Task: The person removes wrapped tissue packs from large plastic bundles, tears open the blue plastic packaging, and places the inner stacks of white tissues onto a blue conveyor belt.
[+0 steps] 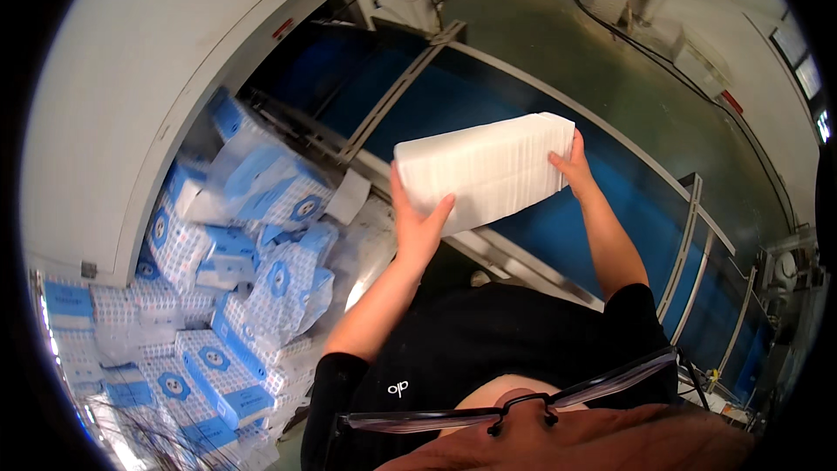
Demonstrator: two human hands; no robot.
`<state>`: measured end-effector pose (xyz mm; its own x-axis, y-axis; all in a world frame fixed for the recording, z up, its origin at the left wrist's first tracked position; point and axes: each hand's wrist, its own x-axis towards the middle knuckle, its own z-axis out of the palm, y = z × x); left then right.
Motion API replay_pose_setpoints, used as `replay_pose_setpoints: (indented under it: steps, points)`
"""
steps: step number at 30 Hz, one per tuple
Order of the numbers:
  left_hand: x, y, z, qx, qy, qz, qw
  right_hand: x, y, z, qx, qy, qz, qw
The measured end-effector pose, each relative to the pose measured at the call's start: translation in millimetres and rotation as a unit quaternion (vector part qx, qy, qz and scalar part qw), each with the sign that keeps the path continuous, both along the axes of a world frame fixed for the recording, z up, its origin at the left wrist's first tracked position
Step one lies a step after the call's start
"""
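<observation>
Between my two hands I hold a long stack of folded white tissues (488, 170), unwrapped and slightly tilted, its right end higher. My left hand (418, 222) grips the left end, thumb on the near face. At the right end my right hand (571, 166) clasps the stack, its thumb also on the near face; most of its other fingers are hidden behind. The stack is held above the near edge of a blue conveyor belt (602, 218).
Blue-and-white printed tissue packs (209, 366) and crumpled wrappers (288, 288) are piled at the left. A white machine housing (113, 122) rises beside them. Metal rails (602, 139) border the belt. Black cables (645, 48) run along the far wall.
</observation>
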<state>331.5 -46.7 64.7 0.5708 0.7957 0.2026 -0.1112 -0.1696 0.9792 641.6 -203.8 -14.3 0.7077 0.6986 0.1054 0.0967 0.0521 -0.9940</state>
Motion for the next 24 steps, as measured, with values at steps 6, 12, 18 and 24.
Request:
replay_pose_setpoints:
  steps: [6, 12, 18, 24]
  points:
    - [126, -44, -59, -0.096, 0.161, 0.031, 0.982, 96, -56, -64, -0.155, -0.067, -0.065, 0.984]
    - [159, -98, -102, -0.360, 0.198, 0.155, 0.898, 123, -53, -46, -0.401, -0.236, -0.010, 0.885]
    - [160, -133, -72, -0.604, 0.169, 0.165, 0.761, 131, -57, -29, -0.421, -0.339, 0.061, 0.839]
    - [129, -119, -85, -0.747, 0.263, -0.172, 0.586, 100, -97, -19, -0.357, -0.536, -0.041, 0.764]
